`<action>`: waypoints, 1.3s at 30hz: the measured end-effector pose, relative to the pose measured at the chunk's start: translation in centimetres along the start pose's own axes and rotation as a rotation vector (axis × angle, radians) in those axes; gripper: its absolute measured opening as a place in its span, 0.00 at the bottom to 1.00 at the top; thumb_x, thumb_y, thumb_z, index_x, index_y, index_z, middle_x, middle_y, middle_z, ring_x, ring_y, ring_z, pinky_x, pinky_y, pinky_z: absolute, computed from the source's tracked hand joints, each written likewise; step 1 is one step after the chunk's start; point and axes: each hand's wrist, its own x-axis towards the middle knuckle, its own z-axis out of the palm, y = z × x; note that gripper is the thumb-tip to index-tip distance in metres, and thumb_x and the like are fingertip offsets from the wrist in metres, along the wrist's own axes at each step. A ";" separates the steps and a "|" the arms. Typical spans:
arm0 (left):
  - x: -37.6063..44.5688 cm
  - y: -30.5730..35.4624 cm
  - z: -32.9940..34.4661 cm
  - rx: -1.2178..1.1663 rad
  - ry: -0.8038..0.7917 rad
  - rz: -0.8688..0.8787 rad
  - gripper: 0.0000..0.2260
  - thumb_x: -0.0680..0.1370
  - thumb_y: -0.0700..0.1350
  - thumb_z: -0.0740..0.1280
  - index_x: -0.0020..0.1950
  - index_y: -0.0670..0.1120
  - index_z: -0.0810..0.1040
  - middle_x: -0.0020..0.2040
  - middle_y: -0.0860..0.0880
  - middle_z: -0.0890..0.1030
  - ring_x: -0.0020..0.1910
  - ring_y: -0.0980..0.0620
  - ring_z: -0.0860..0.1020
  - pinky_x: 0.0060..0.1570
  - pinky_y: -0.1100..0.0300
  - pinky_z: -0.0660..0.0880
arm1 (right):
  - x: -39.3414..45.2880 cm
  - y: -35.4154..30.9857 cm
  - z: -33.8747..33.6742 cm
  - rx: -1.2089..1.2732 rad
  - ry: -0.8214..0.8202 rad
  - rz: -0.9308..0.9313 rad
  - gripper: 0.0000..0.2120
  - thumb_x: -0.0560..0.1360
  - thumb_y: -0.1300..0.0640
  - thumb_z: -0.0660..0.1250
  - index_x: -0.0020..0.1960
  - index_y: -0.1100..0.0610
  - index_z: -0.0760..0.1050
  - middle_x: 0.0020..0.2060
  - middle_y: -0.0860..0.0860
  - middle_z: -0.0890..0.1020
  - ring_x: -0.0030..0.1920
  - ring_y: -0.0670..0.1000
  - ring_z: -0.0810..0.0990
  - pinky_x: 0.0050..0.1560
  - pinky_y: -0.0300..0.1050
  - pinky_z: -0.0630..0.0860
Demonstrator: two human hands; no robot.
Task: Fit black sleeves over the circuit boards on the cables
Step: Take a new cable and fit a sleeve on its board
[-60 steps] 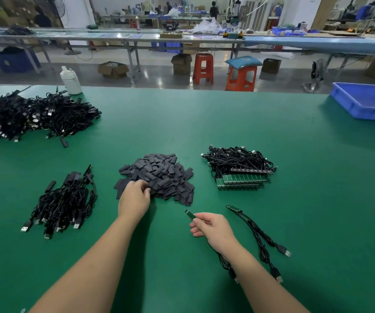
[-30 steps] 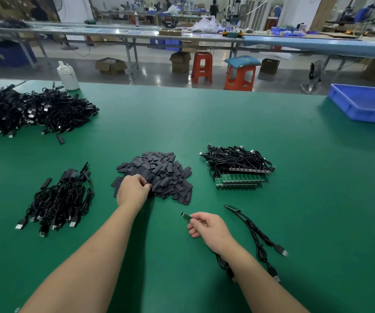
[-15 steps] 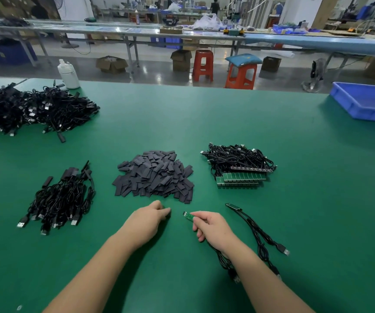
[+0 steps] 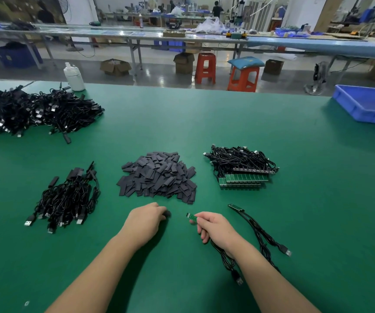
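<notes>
Right hand (image 4: 213,227) pinches bare circuit board (image 4: 191,217); left hand (image 4: 146,219) curls round a dark sleeve (image 4: 167,213), unfitted; many unsleeved boards (image 4: 242,180) wait.

On the green table (image 4: 249,123) a white plastic bottle (image 4: 74,78) stands at the far left edge and a blue tray (image 4: 367,105) sits far right, with orange stools (image 4: 205,68) and cardboard boxes (image 4: 115,67) on the floor beyond.

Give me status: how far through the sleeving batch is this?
Done: the small sleeved cable pile near left, likely also the big heap far left. In hand: right hand pinches a bare green board; left hand holds a black sleeve, not yet on. Left: one loose cable and the stack of bare boards. Sleeve pile remains large.
</notes>
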 end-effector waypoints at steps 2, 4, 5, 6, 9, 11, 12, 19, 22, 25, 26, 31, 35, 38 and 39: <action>-0.3 0.7 0.0 -0.123 0.024 0.068 0.11 0.82 0.49 0.61 0.62 0.55 0.78 0.55 0.55 0.79 0.52 0.50 0.78 0.48 0.56 0.76 | -0.1 -0.1 0.0 0.011 -0.016 0.012 0.11 0.83 0.61 0.58 0.57 0.59 0.79 0.30 0.45 0.77 0.29 0.45 0.73 0.33 0.40 0.74; -0.8 1.4 0.1 -0.268 0.064 0.106 0.11 0.81 0.48 0.63 0.62 0.54 0.79 0.56 0.56 0.80 0.53 0.52 0.78 0.51 0.57 0.75 | -0.1 -0.3 0.0 0.009 -0.025 0.016 0.11 0.83 0.60 0.58 0.55 0.60 0.79 0.28 0.44 0.76 0.29 0.46 0.72 0.32 0.40 0.73; -1.1 1.6 0.2 -0.316 0.079 0.115 0.11 0.81 0.47 0.64 0.62 0.53 0.80 0.55 0.56 0.81 0.52 0.53 0.79 0.52 0.57 0.75 | -0.2 -0.3 0.0 0.006 -0.030 0.015 0.11 0.83 0.60 0.58 0.54 0.60 0.79 0.28 0.44 0.76 0.29 0.46 0.72 0.32 0.40 0.73; -1.3 1.9 0.4 -0.352 0.091 0.120 0.11 0.81 0.46 0.65 0.61 0.52 0.81 0.54 0.56 0.81 0.52 0.53 0.79 0.52 0.57 0.75 | -0.2 -0.4 0.0 0.004 -0.033 0.014 0.11 0.83 0.60 0.58 0.53 0.60 0.80 0.27 0.44 0.75 0.29 0.46 0.71 0.32 0.40 0.73; -1.5 2.4 0.7 -0.442 0.117 0.109 0.10 0.80 0.45 0.66 0.60 0.52 0.82 0.52 0.57 0.82 0.50 0.56 0.79 0.53 0.59 0.76 | -0.2 -0.4 0.0 -0.008 -0.039 0.014 0.11 0.83 0.60 0.59 0.53 0.60 0.80 0.26 0.43 0.76 0.29 0.45 0.71 0.32 0.40 0.73; -1.5 2.7 0.7 -0.484 0.134 0.103 0.10 0.80 0.45 0.67 0.59 0.53 0.83 0.51 0.57 0.82 0.49 0.58 0.79 0.53 0.59 0.76 | -0.2 -0.3 0.0 -0.009 -0.040 0.012 0.11 0.83 0.60 0.59 0.54 0.60 0.80 0.26 0.42 0.77 0.28 0.45 0.71 0.32 0.39 0.73; -1.5 2.8 0.6 -0.492 0.143 0.100 0.10 0.80 0.45 0.67 0.59 0.53 0.83 0.50 0.58 0.82 0.49 0.58 0.79 0.53 0.60 0.76 | -0.2 -0.3 0.0 -0.010 -0.038 0.007 0.11 0.83 0.60 0.59 0.54 0.60 0.80 0.26 0.43 0.76 0.28 0.45 0.71 0.32 0.39 0.73; -1.6 3.1 0.6 -0.517 0.142 0.054 0.10 0.79 0.45 0.68 0.59 0.53 0.83 0.47 0.58 0.82 0.47 0.60 0.78 0.52 0.63 0.74 | -0.3 -0.2 -0.1 -0.017 -0.043 -0.019 0.13 0.83 0.59 0.59 0.50 0.57 0.82 0.28 0.45 0.73 0.29 0.45 0.71 0.33 0.40 0.73; -1.8 3.1 0.8 -0.568 0.141 0.026 0.10 0.79 0.46 0.68 0.59 0.52 0.83 0.49 0.58 0.83 0.48 0.62 0.78 0.52 0.71 0.71 | -0.4 -0.1 -0.1 -0.011 -0.041 -0.021 0.12 0.83 0.59 0.59 0.51 0.57 0.82 0.29 0.46 0.73 0.29 0.45 0.71 0.33 0.40 0.73; -2.1 3.2 1.0 -0.611 0.136 -0.012 0.10 0.79 0.47 0.69 0.60 0.53 0.83 0.52 0.61 0.83 0.51 0.68 0.78 0.52 0.78 0.67 | -0.4 -0.3 -0.2 -0.016 -0.045 -0.024 0.13 0.83 0.59 0.59 0.50 0.57 0.82 0.29 0.46 0.73 0.29 0.45 0.71 0.33 0.39 0.73; -2.2 3.2 1.1 -0.626 0.135 -0.021 0.10 0.79 0.47 0.69 0.59 0.53 0.83 0.52 0.62 0.83 0.51 0.69 0.77 0.52 0.78 0.67 | -0.5 -0.3 -0.2 -0.016 -0.048 -0.023 0.13 0.82 0.59 0.59 0.50 0.57 0.82 0.29 0.46 0.73 0.29 0.45 0.71 0.33 0.39 0.73; -2.1 3.5 1.0 -0.620 0.174 -0.009 0.10 0.78 0.46 0.70 0.59 0.53 0.83 0.51 0.62 0.83 0.51 0.69 0.77 0.52 0.77 0.68 | -0.5 -0.4 -0.2 -0.010 -0.058 -0.028 0.12 0.82 0.60 0.59 0.50 0.58 0.82 0.29 0.47 0.73 0.29 0.45 0.71 0.32 0.39 0.73; -2.1 3.5 0.4 -0.488 0.183 0.081 0.11 0.78 0.46 0.69 0.60 0.52 0.82 0.51 0.58 0.82 0.49 0.60 0.79 0.53 0.65 0.74 | -0.5 -0.3 -0.2 -0.027 -0.066 -0.020 0.12 0.82 0.60 0.60 0.49 0.56 0.82 0.29 0.46 0.73 0.29 0.45 0.71 0.32 0.39 0.73; -1.8 3.4 -0.2 -0.356 0.201 0.170 0.10 0.80 0.46 0.67 0.61 0.52 0.82 0.52 0.55 0.81 0.49 0.54 0.79 0.51 0.58 0.76 | -0.4 -0.2 -0.2 -0.047 -0.070 -0.021 0.12 0.82 0.59 0.60 0.50 0.56 0.82 0.29 0.46 0.73 0.29 0.45 0.71 0.33 0.39 0.73; -1.7 3.4 -0.4 -0.325 0.195 0.192 0.11 0.81 0.45 0.65 0.61 0.51 0.81 0.53 0.54 0.81 0.50 0.52 0.79 0.51 0.58 0.76 | -0.4 -0.1 -0.1 -0.045 -0.067 -0.022 0.11 0.82 0.59 0.60 0.51 0.57 0.82 0.29 0.46 0.73 0.29 0.45 0.71 0.33 0.39 0.73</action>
